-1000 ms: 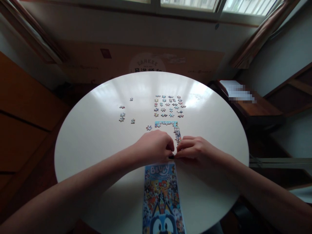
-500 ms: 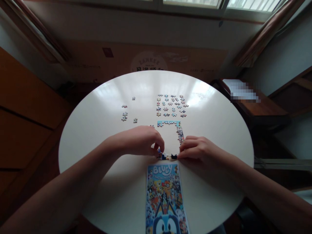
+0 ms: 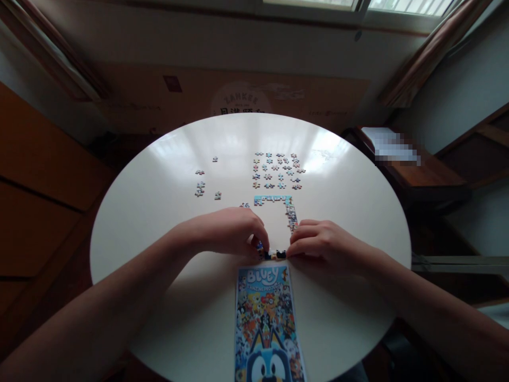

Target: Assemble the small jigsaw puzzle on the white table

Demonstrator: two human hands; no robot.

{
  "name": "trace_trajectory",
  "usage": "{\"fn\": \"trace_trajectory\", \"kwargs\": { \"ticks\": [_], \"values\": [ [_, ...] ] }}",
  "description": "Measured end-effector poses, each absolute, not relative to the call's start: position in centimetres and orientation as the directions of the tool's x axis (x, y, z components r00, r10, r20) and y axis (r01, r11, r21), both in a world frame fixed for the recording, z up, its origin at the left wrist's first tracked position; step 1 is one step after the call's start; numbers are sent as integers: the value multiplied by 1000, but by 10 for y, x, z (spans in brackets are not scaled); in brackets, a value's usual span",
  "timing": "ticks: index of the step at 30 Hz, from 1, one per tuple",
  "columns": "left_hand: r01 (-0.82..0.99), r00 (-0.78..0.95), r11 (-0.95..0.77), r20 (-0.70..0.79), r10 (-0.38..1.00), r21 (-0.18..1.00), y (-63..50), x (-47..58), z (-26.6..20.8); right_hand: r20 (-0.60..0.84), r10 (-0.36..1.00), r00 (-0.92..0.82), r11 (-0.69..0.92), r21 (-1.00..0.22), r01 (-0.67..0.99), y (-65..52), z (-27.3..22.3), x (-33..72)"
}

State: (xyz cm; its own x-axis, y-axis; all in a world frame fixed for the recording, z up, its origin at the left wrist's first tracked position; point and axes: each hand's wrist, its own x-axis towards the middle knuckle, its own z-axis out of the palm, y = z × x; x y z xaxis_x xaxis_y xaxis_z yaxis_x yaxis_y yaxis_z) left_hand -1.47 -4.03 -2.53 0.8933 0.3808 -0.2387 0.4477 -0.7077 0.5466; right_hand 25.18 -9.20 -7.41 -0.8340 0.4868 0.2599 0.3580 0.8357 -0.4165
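Observation:
A partly joined jigsaw border [image 3: 292,213] lies on the round white table, with a top strip, a right side and a short bottom row. Over its lower left, my left hand [image 3: 238,231] is curled, its fingertips down on a dark piece of the bottom row [image 3: 280,254]. From the right, my right hand [image 3: 318,237] has its fingers bent together at the lower right corner, touching the border's edge pieces there. The fingers partly hide the pieces under them. Just below the row lies the Bluey picture sheet [image 3: 266,313], flat and upright to me.
Beyond the border, several loose jigsaw pieces [image 3: 275,168] are laid out in rows. A smaller scatter of pieces [image 3: 199,189] lies to the left. The white table [image 3: 151,175] has a curved edge all round. A wooden side table [image 3: 429,172] stands at the right.
My left fingertips have moved slightly right along the bottom row, onto the dark piece. My right hand stays at the corner. The whole view has shifted a little.

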Motion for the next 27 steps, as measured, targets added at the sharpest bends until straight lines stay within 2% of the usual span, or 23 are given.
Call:
{"fn": "trace_trajectory", "kwargs": {
  "ticks": [5,8,13,23,27],
  "values": [
    [439,898,-712,-237,372,548,-40,-15,-27,290,488,-823,836,-424,347,-92,-73,252],
    [437,899,-716,-239,368,544,-40,-15,-27,329,478,-815,855,-386,346,-92,-75,250],
    [434,900,-721,-236,366,540,-40,-14,-27,292,436,-851,882,-327,339,-92,-77,246],
    [465,885,-709,-258,388,530,-42,-13,-26,265,460,-847,864,-354,358,-90,-80,245],
    [468,883,-698,-269,384,542,-42,-12,-24,372,473,-799,854,-417,311,-89,-87,249]
  ]
}}
